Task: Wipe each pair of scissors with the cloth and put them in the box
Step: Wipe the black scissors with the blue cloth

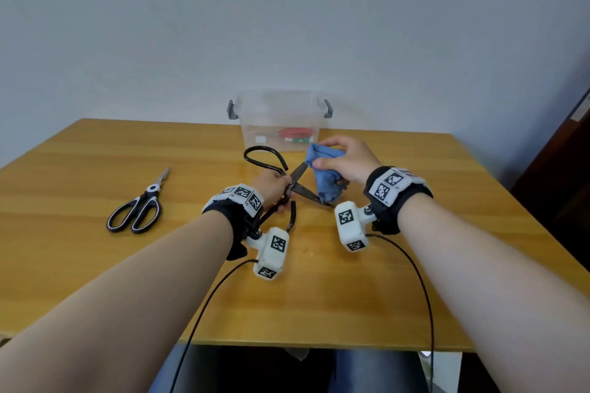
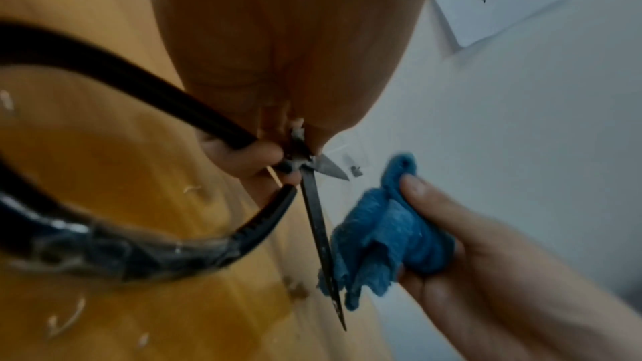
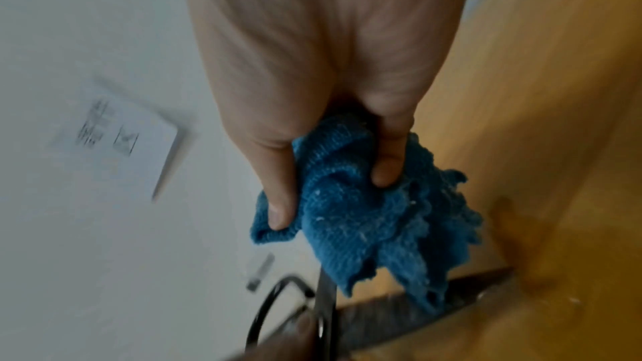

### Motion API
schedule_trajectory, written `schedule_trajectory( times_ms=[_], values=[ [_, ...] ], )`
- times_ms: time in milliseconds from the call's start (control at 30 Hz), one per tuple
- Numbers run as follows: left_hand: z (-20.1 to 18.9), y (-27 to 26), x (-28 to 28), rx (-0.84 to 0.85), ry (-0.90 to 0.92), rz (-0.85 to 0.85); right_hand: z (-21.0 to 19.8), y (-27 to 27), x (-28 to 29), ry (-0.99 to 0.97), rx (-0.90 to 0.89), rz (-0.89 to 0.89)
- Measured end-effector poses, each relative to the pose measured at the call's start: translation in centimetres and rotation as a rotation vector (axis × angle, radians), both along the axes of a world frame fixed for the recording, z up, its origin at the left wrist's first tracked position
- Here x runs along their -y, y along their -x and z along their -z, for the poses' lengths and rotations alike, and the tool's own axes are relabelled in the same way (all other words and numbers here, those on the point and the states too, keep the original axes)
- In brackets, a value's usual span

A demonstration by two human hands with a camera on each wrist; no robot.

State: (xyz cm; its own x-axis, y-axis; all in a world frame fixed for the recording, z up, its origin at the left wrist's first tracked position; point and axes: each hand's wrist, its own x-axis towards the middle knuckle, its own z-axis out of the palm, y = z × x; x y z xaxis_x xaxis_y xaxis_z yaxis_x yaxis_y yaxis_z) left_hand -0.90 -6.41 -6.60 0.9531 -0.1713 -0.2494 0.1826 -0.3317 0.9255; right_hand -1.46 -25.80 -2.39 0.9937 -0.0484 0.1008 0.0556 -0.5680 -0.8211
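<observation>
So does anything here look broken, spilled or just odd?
Nothing looks spilled. The odd one is the black-handled scissors held in the left hand: their blades look dark and dull, unlike the shiny kitchen scissors lying on the table. The right hand holds the blue cloth against one blade.

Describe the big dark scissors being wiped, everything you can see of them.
The dark scissors look like old, dull metal, with large looped black handles. They are spread open, held above the table. The left hand grips them near the pivot. The blue cloth, bunched in the right hand, touches the near blade.
</observation>
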Motion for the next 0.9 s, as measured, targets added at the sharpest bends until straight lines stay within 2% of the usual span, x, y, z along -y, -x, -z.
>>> schedule_trajectory(
  times_ms=[100, 233, 500, 900],
  values=[
    [1.0, -0.3, 0.6, 0.064, -0.077, 0.035, 1.6, -1.1, -1.2, 0.084, -0.021, -0.035],
    [1.8, -0.5, 0.8, 0.051, -0.107, 0.021, 3.2, -2.2, -2.4, 0.209, -0.054, -0.059],
    [2.4, -0.9, 0.4, 0.119, -0.136, 0.071, 3.6, -3.8, -3.9, 0.419, -0.081, -0.127],
    [4.1, -1.1, -0.2, 0.167, 0.016, 0.061, 3.3, -5.4, -3.6, 0.229, -0.202, -0.099]
  ],
)
